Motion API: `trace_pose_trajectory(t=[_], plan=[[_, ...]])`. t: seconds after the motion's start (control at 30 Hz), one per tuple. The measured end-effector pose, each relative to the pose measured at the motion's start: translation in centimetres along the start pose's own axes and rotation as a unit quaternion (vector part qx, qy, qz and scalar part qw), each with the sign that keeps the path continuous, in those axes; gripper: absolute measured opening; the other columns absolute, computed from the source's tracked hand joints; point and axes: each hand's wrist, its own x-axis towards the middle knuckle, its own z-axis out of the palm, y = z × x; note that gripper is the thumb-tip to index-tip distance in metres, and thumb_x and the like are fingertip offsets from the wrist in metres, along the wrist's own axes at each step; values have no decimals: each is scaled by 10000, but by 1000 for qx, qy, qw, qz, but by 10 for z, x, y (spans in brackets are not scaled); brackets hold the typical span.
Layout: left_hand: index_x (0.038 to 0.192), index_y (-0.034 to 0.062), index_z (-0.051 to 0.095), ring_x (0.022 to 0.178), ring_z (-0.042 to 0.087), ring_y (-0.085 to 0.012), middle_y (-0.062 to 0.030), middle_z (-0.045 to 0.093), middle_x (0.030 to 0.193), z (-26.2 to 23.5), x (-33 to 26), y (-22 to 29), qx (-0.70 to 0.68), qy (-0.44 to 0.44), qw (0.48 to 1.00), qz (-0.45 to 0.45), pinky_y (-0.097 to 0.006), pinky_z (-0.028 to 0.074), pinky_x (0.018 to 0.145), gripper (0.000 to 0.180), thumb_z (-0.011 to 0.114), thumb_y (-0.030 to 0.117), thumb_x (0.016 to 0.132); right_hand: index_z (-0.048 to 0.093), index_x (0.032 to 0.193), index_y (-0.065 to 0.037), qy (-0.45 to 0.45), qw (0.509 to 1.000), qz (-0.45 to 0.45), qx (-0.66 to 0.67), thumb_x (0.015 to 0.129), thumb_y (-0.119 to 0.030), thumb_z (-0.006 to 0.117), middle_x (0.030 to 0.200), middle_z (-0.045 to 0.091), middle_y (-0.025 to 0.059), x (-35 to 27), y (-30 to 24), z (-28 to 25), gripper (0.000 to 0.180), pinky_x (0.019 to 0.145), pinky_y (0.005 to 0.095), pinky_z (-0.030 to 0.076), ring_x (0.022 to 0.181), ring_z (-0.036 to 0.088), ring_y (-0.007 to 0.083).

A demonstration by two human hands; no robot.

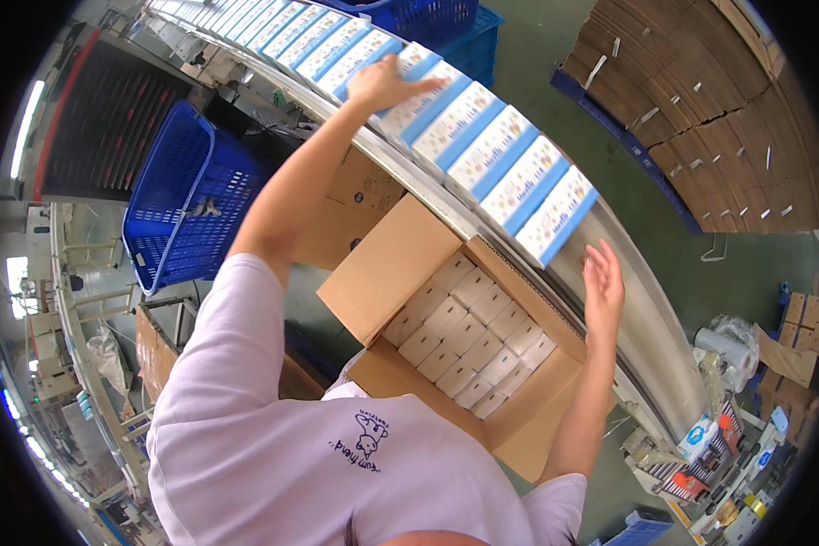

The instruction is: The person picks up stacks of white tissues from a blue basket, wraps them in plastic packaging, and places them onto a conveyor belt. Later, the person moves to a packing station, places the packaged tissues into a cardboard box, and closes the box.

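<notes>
A row of white-and-blue printed packs [471,130] stands side by side along a conveyor. My left hand [387,86] lies over the packs partway up the row, thumb and fingers spread, touching their tops. Just past the near end of the row, my right hand [604,289] is raised with its fingers apart and nothing in it. It is close to the last pack [560,215] but apart from it. Below the conveyor, in front of me, an open cardboard carton [387,273] holds several rows of white packs [469,332]. Its flaps are folded outward.
The conveyor [651,300] curves down at the right. A blue basket [182,205] is at the left, and more blue crates [469,45] stand beyond the belt. Flattened cardboard [701,109] is stacked on a blue pallet at the far right. Another carton [350,196] stands behind the open one.
</notes>
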Motion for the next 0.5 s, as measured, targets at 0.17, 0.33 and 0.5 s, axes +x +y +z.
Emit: trace_pose_trajectory(t=[0.17,0.33,0.5], plan=[[1145,-110,422,915,612,-308,-235,591,993,44,-53,63,-73,-96,985,122,-334,485,792,1108,659,743,480,367,1167,86,124,939,125,-295,689,-534,672,1127,513,218,29,25,-23,840,869,352,410,1004,535,285],[1214,-64,399,911,613,-309,-240,599,977,50,-86,84,-245,-79,953,160,-327,473,828,1077,728,659,486,310,1240,62,156,981,41,-107,746,-359,691,1228,430,205,1,8,-37,753,933,335,347,1096,459,249],[1185,-68,337,892,613,-282,-207,591,974,4,-182,76,-398,32,868,294,-351,490,801,1011,839,458,482,224,1287,44,293,935,-164,-117,701,-186,725,1230,398,188,-107,-9,-67,804,936,361,356,1096,431,244]])
